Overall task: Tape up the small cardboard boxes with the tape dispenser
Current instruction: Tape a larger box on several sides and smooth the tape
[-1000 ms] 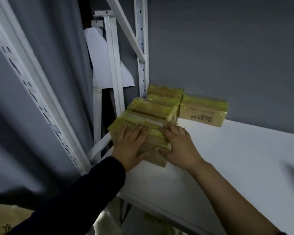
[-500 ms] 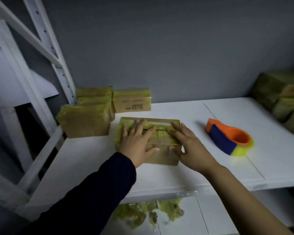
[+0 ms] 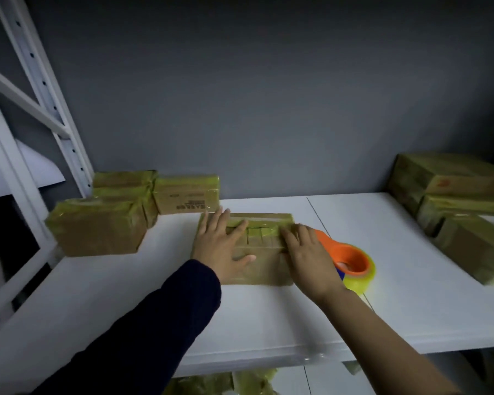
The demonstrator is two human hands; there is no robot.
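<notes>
A small flat cardboard box [image 3: 261,240] with yellowish tape bands lies on the white shelf [image 3: 154,309]. My left hand [image 3: 221,246] lies flat on its left half, fingers straight and spread. My right hand [image 3: 305,252] presses on the box's right edge with extended fingers. Just right of that hand lies the orange tape dispenser [image 3: 351,262] with a yellowish tape roll, partly hidden by my wrist.
Several taped boxes [image 3: 97,226] are stacked at the back left, one printed box [image 3: 186,196] behind them. More taped boxes [image 3: 454,201] pile up at the right. White rack posts [image 3: 40,81] rise at the left. A lower shelf holds more wrapped items.
The box has slid with both hands from the left stack to the shelf's middle, ending beside the dispenser. The camera view has swung right.
</notes>
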